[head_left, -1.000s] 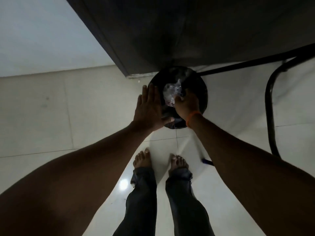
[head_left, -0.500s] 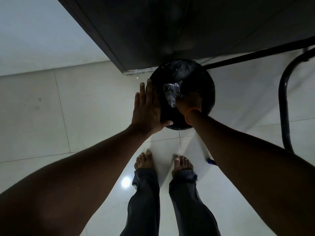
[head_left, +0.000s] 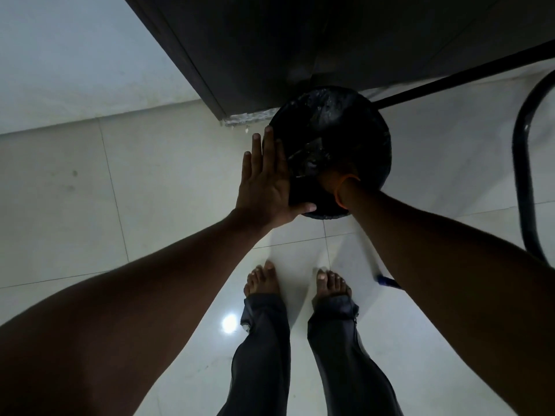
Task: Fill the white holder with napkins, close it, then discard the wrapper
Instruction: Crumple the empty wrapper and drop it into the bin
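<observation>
A round black bin lined with a black bag stands on the tiled floor below me. The clear plastic wrapper is down inside the bin's dark opening. My right hand, an orange band at its wrist, reaches into the bin beside the wrapper; its fingers are lost in the dark, so its grip cannot be told. My left hand lies flat with straight fingers against the bin's left rim. The white holder is not in view.
A dark cabinet rises right behind the bin. A black metal chair frame curves at the right. My bare feet stand on glossy white tiles, and a small blue object lies by my right arm.
My right hand has sunk deeper into the bin with the wrapper, which was above the rim a second ago. The left hand stays on the rim.
</observation>
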